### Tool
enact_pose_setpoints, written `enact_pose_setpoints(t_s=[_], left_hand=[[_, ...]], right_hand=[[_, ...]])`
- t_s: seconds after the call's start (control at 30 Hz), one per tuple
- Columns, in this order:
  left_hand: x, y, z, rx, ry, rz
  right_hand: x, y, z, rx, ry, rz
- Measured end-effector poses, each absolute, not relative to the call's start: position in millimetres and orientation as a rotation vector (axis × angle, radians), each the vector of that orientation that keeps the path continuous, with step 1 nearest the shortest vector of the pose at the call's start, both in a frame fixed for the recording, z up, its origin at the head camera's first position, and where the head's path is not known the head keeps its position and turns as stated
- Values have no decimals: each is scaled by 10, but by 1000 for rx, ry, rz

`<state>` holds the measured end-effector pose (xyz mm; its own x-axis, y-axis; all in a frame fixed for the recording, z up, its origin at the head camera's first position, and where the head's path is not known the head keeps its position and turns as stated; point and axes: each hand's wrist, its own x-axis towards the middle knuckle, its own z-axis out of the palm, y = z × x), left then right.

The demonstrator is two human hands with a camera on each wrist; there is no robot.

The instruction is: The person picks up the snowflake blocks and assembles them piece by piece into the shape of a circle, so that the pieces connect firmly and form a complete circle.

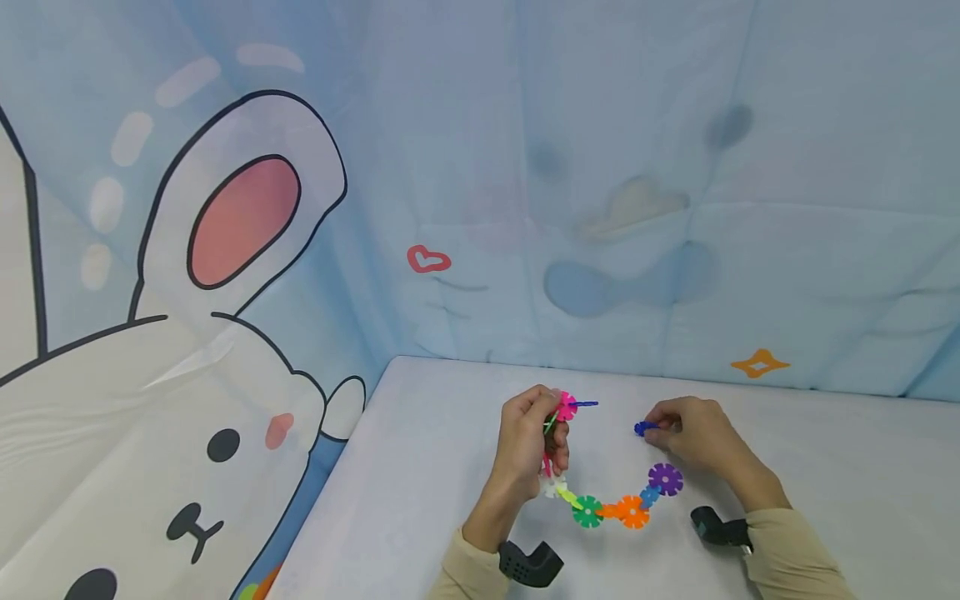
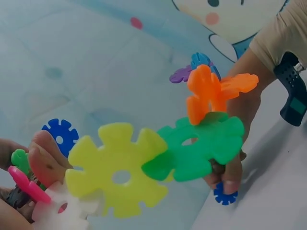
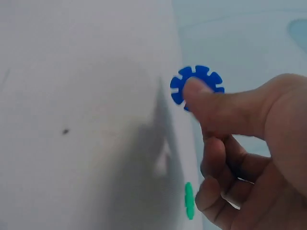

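In the head view my left hand [image 1: 525, 437] grips one end of a chain of notched plastic snowflake discs. At its fingertips is a pink disc [image 1: 567, 406] with a dark blue disc [image 1: 589, 403] slotted into it, seen edge-on. From this hand the chain curves right through white, yellow [image 2: 117, 177], green [image 1: 588, 512], orange [image 1: 634, 512] and light blue discs to a purple disc [image 1: 666, 479]. My right hand [image 1: 697, 432] pinches a loose dark blue snowflake disc [image 3: 197, 76] between thumb and fingers, apart from the chain. The thumb covers its middle.
A white tabletop [image 1: 862, 475] lies under both hands. Behind it hangs a blue printed curtain [image 1: 480, 167], with a rabbit figure [image 1: 247, 400] at left. Each wrist wears a black camera [image 1: 531, 564]. In the right wrist view a green piece [image 3: 189, 200] shows edge-on beside the fingers.
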<state>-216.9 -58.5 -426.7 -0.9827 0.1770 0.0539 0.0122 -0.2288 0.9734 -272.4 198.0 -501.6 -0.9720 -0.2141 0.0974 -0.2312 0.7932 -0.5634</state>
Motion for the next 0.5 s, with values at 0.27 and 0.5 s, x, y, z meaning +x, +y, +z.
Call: enact_pose_setpoints(t_s=[0.27,0.5], left_hand=[[-2142,-592,-4222,276,1902,2392],[-2091,-606,-4166,395,1947,2392]], right_hand=[[-2593,1906,-4613,458,-2792,1140],[-2329,1730,-4156,471,-2662,1465]])
